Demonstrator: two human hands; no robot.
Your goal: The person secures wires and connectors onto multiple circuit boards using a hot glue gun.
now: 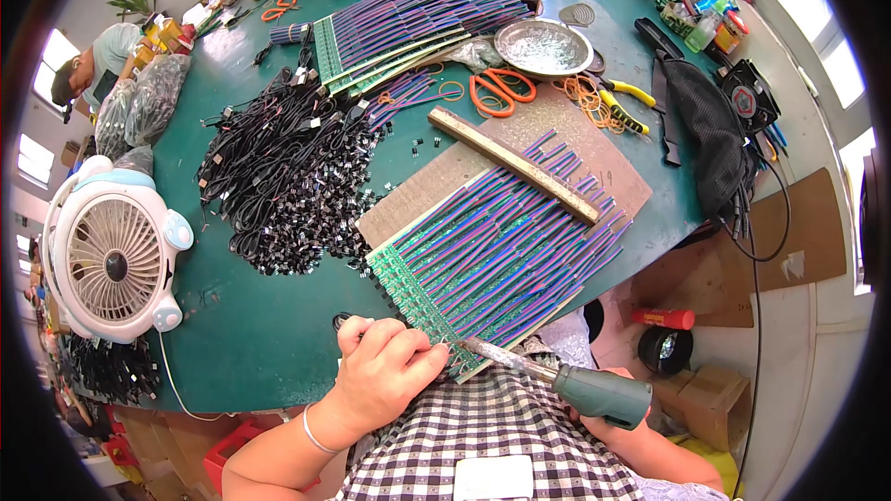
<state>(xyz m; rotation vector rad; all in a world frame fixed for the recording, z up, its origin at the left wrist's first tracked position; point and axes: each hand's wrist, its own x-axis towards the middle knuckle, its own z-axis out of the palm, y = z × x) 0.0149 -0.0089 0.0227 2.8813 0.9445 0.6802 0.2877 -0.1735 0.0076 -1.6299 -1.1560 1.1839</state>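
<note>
My right hand (611,432) grips the dark green handle of a soldering iron (599,396), which partly hides the fingers. Its metal tip points left to the near corner of a green circuit board panel (408,292). Rows of blue-purple ribbon wires (520,250) run from the panel toward the upper right. Beside that corner, close to the iron's tip, my left hand (382,371) is closed with its fingers pinched. What they hold is too small to make out. A wooden bar (515,164) lies across the wires, on a brown board (617,144).
Black cables (264,148) and small black connectors (302,223) are heaped left of the panel. A white fan (116,260) stands far left. Behind are another wired panel (408,23), orange scissors (501,93), a metal dish (544,44) and yellow-handled pliers (626,104). Another person (97,65) is at upper left.
</note>
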